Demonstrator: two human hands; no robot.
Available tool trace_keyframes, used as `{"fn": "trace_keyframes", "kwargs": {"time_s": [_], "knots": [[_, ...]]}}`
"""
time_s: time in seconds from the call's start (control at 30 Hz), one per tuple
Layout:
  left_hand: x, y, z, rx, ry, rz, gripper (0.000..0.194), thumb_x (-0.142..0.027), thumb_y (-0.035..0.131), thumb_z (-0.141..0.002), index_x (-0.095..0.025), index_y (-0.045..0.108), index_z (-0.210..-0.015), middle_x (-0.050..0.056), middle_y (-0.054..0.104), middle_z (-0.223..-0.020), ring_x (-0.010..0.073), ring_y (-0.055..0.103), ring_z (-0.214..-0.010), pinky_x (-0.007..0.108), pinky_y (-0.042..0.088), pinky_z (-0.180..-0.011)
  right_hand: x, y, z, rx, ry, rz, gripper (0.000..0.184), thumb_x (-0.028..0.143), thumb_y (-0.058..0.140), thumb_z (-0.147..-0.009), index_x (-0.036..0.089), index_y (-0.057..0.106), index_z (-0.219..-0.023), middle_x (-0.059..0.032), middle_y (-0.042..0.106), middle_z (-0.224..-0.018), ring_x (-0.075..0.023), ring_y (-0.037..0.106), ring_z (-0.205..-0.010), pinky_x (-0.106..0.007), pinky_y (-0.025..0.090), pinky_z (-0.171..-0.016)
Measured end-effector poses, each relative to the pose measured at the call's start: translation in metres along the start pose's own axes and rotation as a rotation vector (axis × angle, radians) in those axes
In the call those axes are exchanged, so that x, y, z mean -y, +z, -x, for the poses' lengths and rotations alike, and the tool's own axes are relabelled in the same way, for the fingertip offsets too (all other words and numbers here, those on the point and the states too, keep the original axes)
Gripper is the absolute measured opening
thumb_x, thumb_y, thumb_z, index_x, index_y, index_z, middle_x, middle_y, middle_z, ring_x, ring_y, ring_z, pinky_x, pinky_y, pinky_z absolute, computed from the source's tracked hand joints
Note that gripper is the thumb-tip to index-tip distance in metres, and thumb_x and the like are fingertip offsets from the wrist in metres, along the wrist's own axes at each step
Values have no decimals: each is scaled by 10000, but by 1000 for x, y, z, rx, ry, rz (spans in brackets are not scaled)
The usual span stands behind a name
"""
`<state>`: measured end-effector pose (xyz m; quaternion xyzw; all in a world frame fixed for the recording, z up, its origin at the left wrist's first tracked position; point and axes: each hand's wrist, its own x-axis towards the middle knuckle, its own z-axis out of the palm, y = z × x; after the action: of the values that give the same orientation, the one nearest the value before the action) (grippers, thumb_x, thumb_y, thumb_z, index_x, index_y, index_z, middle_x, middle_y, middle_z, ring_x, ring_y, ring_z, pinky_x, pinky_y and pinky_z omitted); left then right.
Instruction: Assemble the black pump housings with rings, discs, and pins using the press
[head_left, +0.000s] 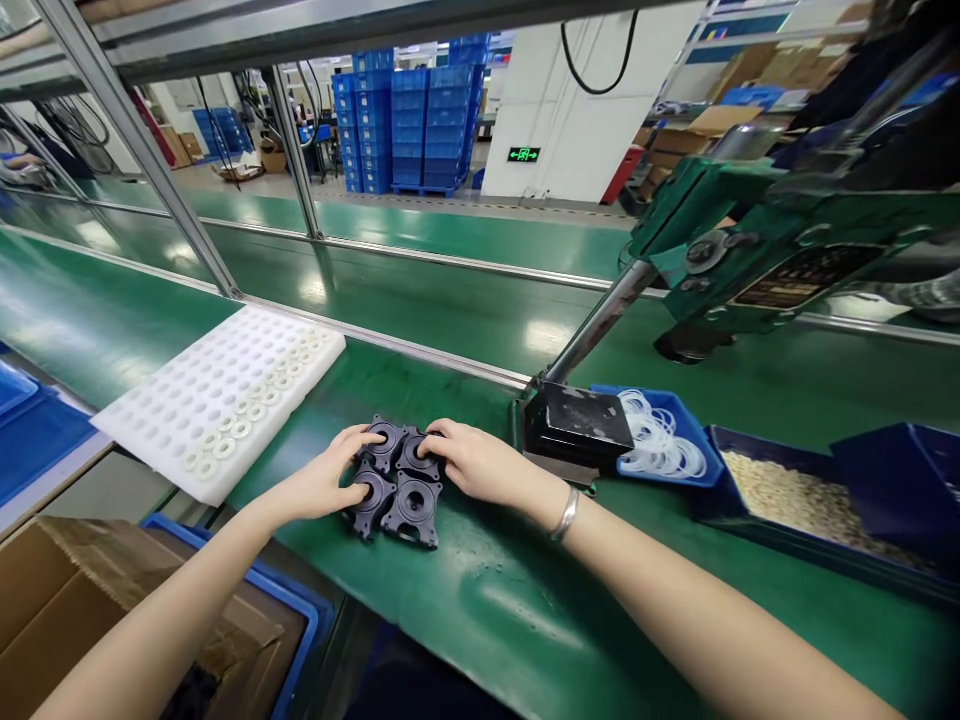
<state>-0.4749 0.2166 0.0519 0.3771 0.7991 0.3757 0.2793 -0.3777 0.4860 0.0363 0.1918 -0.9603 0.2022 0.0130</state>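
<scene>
Several square black plastic housings [415,509], each with a round opening in its middle, lie close together on the green work surface. My left hand [322,483] is at their left side, its fingers on the upper-left housing [380,443] and its thumb on the lower-left housing [370,496]. From the right, my right hand [471,460] grips the upper-right housing [417,455], with fingers curled over its edge and opening. The lower-right housing has no finger on it. Part of each gripped housing is hidden beneath the fingers.
A white foam tray [180,400] with rows of pale rings stands left. At right are a green press [720,240] on a black base [577,420], a blue bin of white rings [660,440] and a bin of small beige pieces [795,500]. A cardboard box [67,570] sits lower left.
</scene>
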Motion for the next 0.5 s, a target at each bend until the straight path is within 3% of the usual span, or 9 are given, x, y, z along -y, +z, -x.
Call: {"fn": "trace_keyframes", "kwargs": {"time_s": [0.17, 0.33, 0.43, 0.5], "knots": [[-5, 7, -4, -18, -59, -22, 754, -81, 539, -725, -320, 493, -1438, 67, 437, -1538, 294, 488, -1371, 458, 375, -1168, 3, -9, 11, 9, 119, 209, 302, 139, 502, -936, 209, 653, -1188, -91, 606, -959, -204, 614, -811, -314, 464, -748], [-7, 12, -7, -81, -91, -77, 750, -71, 498, -711, -283, 510, -1430, 59, 451, -1535, 290, 383, -1455, 465, 270, -1226, 4, -16, 23, 34, 126, 130, 341, 150, 588, -902, 134, 595, -1242, -111, 679, -996, -244, 653, -919, -330, 474, -807], [-7, 15, -10, -89, -94, -80, 745, -75, 501, -713, -273, 505, -1431, 57, 463, -1525, 288, 395, -1446, 455, 283, -1222, 3, -22, 22, 59, 139, 168, 201, 120, 601, -915, 129, 644, -1111, -98, 683, -898, -245, 647, -835, -343, 478, -757], [-7, 16, -11, -97, -88, -81, 737, -79, 508, -712, -269, 513, -1423, 54, 476, -1515, 289, 409, -1436, 444, 290, -1220, 2, -24, 19, 15, 140, 248, 87, 196, 651, -927, 128, 682, -970, -119, 651, -886, -272, 623, -855, -379, 484, -765]]}}
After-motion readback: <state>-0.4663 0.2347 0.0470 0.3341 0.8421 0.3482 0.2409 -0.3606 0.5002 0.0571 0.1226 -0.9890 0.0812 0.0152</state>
